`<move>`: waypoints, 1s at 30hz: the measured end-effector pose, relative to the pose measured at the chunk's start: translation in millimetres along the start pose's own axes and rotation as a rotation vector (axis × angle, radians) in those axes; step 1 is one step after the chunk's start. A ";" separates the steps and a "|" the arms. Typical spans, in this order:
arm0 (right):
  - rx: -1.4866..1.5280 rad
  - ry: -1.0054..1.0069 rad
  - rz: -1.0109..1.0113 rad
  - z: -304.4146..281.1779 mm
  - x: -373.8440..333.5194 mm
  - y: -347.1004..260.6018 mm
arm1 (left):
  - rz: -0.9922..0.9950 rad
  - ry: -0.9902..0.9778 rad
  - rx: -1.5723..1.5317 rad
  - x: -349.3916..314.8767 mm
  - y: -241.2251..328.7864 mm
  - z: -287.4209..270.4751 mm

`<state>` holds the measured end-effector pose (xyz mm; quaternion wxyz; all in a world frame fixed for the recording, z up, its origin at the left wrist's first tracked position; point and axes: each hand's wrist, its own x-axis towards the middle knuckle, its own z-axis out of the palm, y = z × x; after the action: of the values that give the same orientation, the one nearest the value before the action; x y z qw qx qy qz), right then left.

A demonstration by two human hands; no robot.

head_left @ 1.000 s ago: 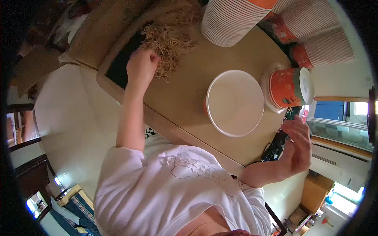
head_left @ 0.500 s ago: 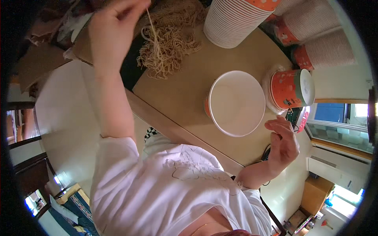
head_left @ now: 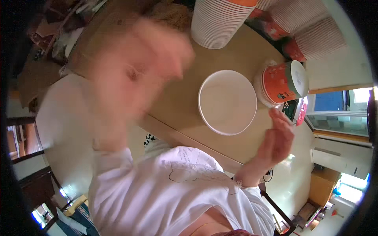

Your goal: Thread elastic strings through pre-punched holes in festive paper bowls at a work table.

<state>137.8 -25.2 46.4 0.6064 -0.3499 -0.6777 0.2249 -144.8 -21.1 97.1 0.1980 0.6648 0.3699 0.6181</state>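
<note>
Apparently, the cup (head_left: 227, 103) at centre is unfilled, brown strands (head_left: 171, 14) lie near the top edge, the left hand's (head_left: 139, 65) blurred fingers' grip I cannot tell, and the right hand's (head_left: 278, 135) curve loosely, released.

no wording reads clearly here. the orange tub (head_left: 275, 83) on the right bears dark print on its side — too small to make out — and a faint grey mark shows on its pale round end (head_left: 300, 78). the white shirt (head_left: 157, 192) carries small slanted rows of lettering on its front, thin and grey, likewise too faint to read.
</note>
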 end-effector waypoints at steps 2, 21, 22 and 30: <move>0.138 -0.291 0.012 18.4 -8.9 -5.4 | -0.179 -0.417 0.129 -42.3 11.9 32.7; 0.246 -0.309 0.352 5.1 -50.8 -5.0 | -0.088 -0.361 0.086 -97.0 -4.5 105.3; 0.217 -0.311 0.379 3.3 -50.0 -5.7 | -0.088 -0.360 0.087 -94.8 -4.5 107.3; 0.142 -0.217 0.416 -6.3 -50.7 4.4 | -0.264 -0.471 -0.123 -89.0 -9.2 122.8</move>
<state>145.9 -61.0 10.5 0.4936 -0.4122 -0.6349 0.4281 -24.8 -56.8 11.1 0.3972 0.7230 0.3589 0.4367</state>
